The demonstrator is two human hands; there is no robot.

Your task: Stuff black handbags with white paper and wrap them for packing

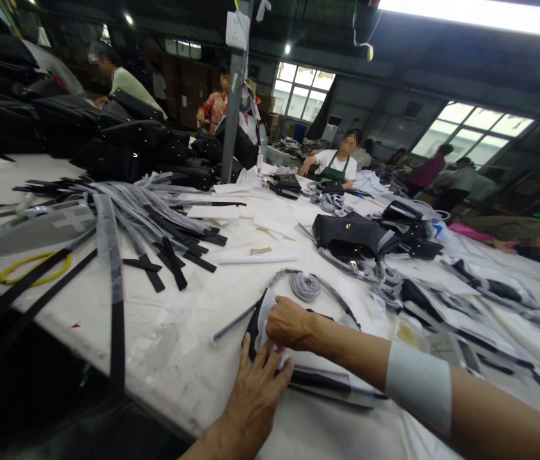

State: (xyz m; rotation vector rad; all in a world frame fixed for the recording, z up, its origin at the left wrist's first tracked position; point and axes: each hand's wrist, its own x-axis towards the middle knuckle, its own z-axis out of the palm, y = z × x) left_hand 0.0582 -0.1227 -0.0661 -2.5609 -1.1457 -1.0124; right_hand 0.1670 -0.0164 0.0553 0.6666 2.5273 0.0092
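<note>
A black bag (320, 381) lies on the table in front of me, with white paper (264, 314) showing at its near left end. My right hand (289, 324) is closed in a fist against this paper, and its fingertips are turned out of sight. Below it, my left hand (259, 386) rests over the edge of the bag with its fingers stretched and apart. The two hands are close together, the left fingertips just under the right fist. A coiled grey wrapped strap (305, 286) lies right behind the bag, its long end curving around it.
Wrapped black straps (130, 211) are heaped at the left, beside a yellow ring (34, 268) and a grey box (30, 229). Black bags (346, 233) lie at the right; more are piled behind a metal post (235, 108). A person in a green apron (334, 167) sits across the table.
</note>
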